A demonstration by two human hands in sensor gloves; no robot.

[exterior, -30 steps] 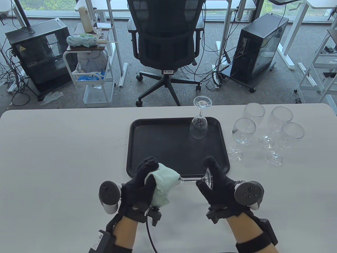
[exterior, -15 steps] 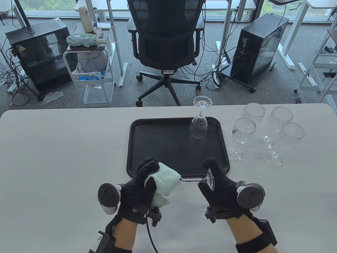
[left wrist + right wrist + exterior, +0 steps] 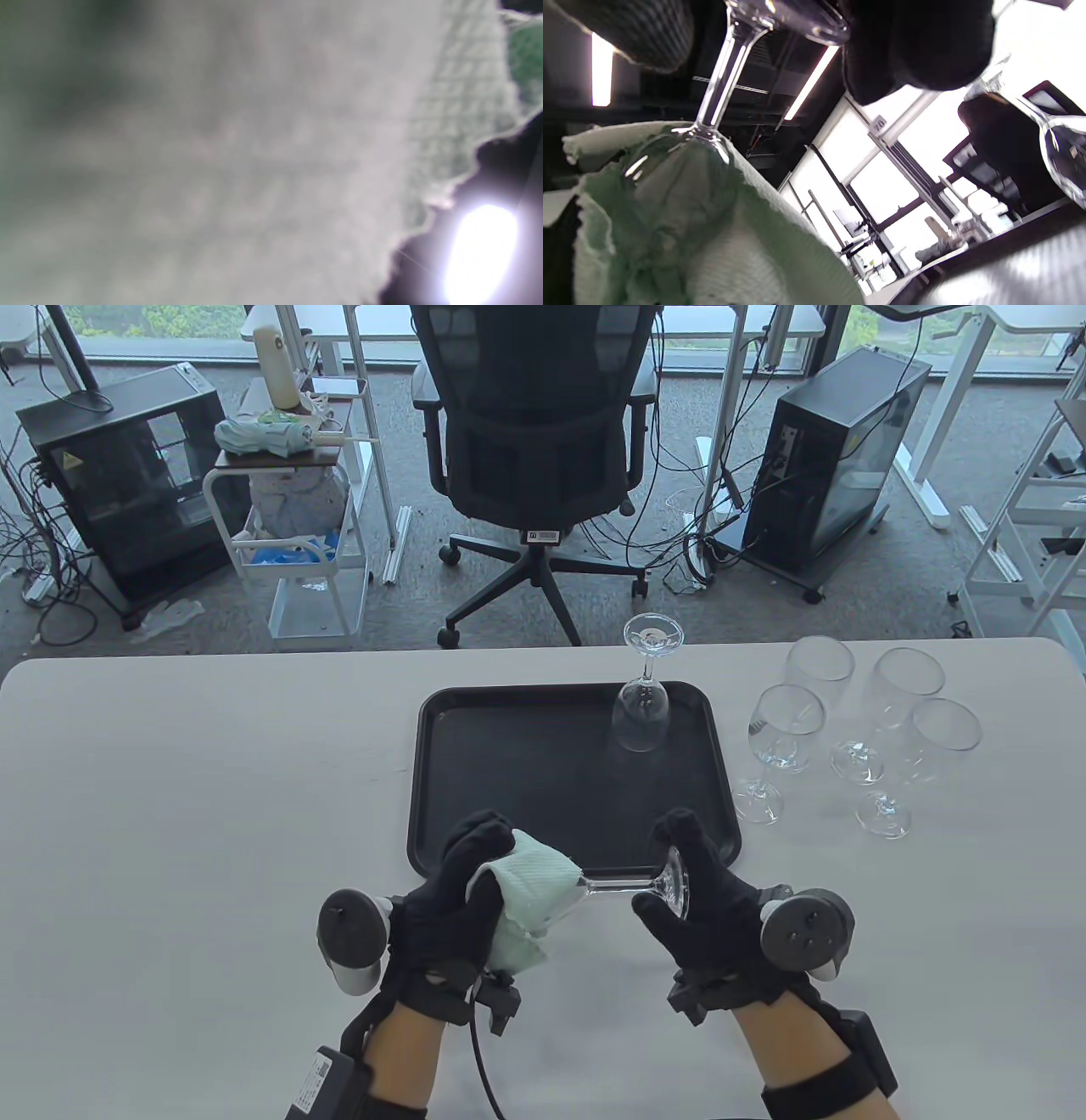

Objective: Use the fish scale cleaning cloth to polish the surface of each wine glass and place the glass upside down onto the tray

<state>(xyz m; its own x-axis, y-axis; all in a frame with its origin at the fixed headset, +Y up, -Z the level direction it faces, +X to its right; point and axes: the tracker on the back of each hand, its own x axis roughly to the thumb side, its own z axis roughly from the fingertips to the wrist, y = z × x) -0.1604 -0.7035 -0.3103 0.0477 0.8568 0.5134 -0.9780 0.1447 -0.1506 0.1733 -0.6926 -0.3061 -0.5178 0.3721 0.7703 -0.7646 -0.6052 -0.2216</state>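
My left hand [image 3: 454, 903], lower centre of frame, wraps green cloth [image 3: 530, 891] round bowl of sideways wine glass [image 3: 624, 886]; my right hand [image 3: 704, 912] pinches its foot above table [image 3: 170, 814], near tray [image 3: 509, 780].

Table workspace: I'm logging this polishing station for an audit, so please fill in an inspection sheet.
Surface: white rounded table, bare at left.
Job's things: black plastic tray holding one clear wine glass upside down; four clear upright wine glasses to its right; a horizontal wine glass with its bowl wrapped in the pale green cloth.
Clutter: nothing seen.
Grippers: left hand grips the cloth-covered bowl; right hand holds the foot.
Cables: black lead from left wrist.
Surroundings: black office chair, computer towers, white trolley, floor wiring.
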